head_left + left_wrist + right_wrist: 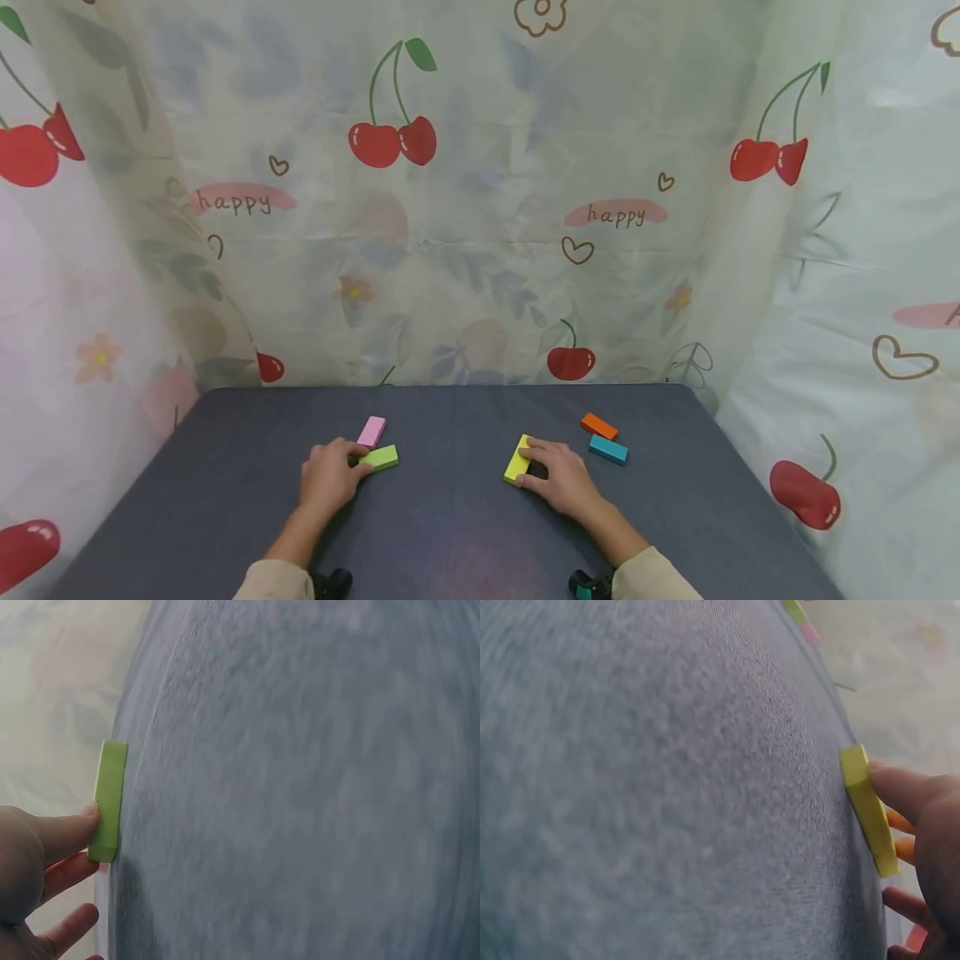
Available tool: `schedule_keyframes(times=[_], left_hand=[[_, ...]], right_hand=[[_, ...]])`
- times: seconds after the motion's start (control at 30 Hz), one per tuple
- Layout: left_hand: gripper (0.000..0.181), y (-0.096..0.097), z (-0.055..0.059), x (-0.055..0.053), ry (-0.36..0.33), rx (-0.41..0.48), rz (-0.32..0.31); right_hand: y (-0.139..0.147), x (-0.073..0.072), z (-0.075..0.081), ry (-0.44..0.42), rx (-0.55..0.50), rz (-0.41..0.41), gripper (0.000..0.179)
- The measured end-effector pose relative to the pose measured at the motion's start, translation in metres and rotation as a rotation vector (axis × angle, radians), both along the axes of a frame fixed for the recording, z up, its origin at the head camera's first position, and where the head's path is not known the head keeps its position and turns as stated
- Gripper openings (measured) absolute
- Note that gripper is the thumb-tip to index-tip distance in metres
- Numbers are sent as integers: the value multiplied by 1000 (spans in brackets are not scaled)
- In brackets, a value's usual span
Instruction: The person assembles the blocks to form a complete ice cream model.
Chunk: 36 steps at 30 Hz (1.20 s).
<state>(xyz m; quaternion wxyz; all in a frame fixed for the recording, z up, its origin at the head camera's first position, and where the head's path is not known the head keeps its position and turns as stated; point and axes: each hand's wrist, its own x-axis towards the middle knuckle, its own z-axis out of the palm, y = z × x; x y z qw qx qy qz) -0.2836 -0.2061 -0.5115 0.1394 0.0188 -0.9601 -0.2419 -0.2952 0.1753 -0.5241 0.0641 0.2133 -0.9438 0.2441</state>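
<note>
On the left of the table, my left hand point(330, 477) pinches a light green block point(380, 457) by its near-left end, thumb in front and a finger behind. The left wrist view shows the thumb against the side of this green block point(109, 799). Just behind it lies a pink block point(371, 432). Right of the middle, my right hand point(558, 477) holds a yellow block point(516, 461) between thumb and fingers, at its right side. In the right wrist view the thumb presses near one end of the yellow block point(868, 814), with fingertips on its far side.
An orange block point(599, 427) and a blue block point(608, 449) lie close together, behind and right of my right hand. The dark grey table point(450, 517) ends at a cherry-printed curtain point(465, 275) at the back and both sides.
</note>
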Motion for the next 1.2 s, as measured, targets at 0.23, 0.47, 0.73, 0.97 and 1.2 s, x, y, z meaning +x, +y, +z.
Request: schedule_keyframes(times=[0.23,0.47,0.73,0.97,1.2], left_hand=[[25,14,-2,-2,-1,25,-1],[25,28,-2,-6,-4,40,-20],[23,46,-2,-5,34,44,-59],[22,60,-4,-7,46,17,-85],[23,72,-4,-10,45,23,-91]], right_hand=[[-7,3,4,-48,1,60,50],[-12,4,7,-66,-1,100,49],[-16,7,9,-100,12,148,50],[-21,12,10,-121,17,165,49],[-27,16,13,-82,151,138,47]])
